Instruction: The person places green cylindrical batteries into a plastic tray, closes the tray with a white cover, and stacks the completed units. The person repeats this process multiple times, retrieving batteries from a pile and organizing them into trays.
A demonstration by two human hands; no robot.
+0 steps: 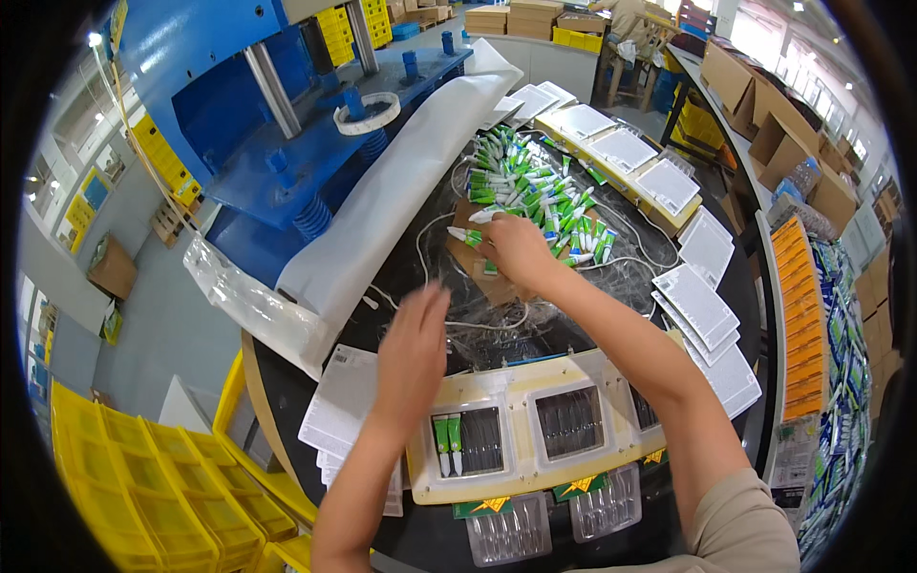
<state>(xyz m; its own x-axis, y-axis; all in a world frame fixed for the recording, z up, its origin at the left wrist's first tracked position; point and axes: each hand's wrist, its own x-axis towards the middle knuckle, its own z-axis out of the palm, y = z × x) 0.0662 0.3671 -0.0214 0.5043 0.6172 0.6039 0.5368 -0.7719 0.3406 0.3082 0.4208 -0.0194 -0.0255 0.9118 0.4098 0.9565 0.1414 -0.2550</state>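
My right hand reaches over the near left edge of a heap of small green-and-white tubes. Its fingers are closed on a tube, whose white end sticks out to the left; how many tubes it grips is hidden. Nearer to me, my left hand is raised with fingers stretched out and nothing visible in it. Below it lies a cream-coloured tray frame with windows holding clear ribbed blisters. Two tubes lie side by side in its left window; my right forearm partly covers the right window.
A blue press stands at the left, bordered by a white padded roll. White cards are stacked at right, others at left. A second frame lies beyond the heap. Yellow crates fill the lower left. White cord crosses the table.
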